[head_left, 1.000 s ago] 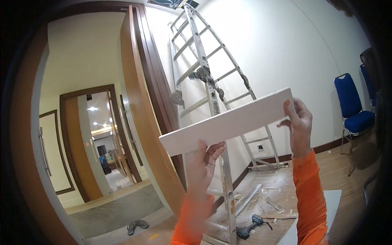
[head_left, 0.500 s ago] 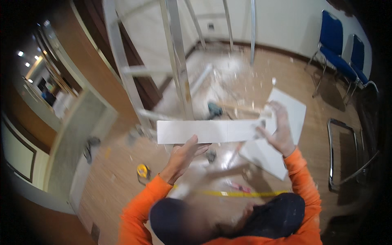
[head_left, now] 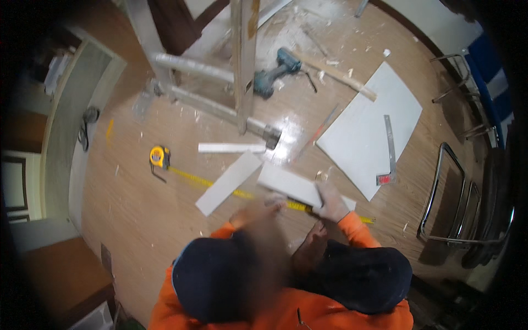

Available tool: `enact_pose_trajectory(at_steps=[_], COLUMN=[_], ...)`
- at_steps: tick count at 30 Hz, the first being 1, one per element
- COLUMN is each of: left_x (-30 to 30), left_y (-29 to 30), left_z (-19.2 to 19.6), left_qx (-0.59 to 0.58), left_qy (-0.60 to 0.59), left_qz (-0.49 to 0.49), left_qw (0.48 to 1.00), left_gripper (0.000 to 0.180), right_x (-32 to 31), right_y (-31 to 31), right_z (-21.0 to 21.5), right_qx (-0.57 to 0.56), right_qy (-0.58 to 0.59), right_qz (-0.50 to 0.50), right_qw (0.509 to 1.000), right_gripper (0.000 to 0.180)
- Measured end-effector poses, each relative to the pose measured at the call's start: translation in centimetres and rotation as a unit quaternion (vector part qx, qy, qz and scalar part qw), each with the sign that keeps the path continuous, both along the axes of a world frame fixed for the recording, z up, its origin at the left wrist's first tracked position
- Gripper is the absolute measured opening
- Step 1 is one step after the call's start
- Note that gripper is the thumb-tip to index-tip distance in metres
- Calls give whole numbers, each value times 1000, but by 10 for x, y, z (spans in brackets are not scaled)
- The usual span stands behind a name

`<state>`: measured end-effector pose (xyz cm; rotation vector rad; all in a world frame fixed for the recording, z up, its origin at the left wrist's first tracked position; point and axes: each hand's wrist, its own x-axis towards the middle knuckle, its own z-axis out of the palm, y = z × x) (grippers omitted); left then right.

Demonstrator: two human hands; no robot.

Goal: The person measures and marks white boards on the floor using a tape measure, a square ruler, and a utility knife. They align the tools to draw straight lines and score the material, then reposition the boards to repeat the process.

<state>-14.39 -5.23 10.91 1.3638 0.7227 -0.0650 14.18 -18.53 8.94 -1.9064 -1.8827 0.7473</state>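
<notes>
Right hand (head_left: pixel 331 202) clamped on flat white rectangular board strip (head_left: pixel 294 186) lying on wooden floor (head_left: pixel 137 209) over yellow tape measure (head_left: pixel 159 156) blade; left hand (head_left: pixel 258 212) blurred, grip unclear.

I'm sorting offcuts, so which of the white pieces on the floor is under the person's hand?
The short white board lying across the yellow tape; the right hand rests on its near end. The narrow strip, slanted strip and big sheet lie untouched.
</notes>
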Motion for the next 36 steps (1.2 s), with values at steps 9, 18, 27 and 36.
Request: enact_pose_trajectory(at_steps=[9, 18, 27, 36], left_x=[-167, -107, -40, -56], left_y=[13, 33, 65, 46], left_z=[-50, -42, -77, -109], left_qx=[515, 501, 432, 180], left_qy=[301, 111, -6, 12], left_qz=[127, 139, 89, 402], left_qw=[793, 847, 897, 898], left_gripper=[63, 66, 93, 53], right_x=[53, 23, 10, -47], right_y=[-5, 46, 59, 75], right_z=[10, 36, -11, -42], right_qx=[-6, 45, 35, -9], right_qy=[-31, -62, -142, -111], right_qz=[-67, 83, 49, 23], right_qw=[997, 994, 988, 994], right_gripper=[87, 86, 73, 84])
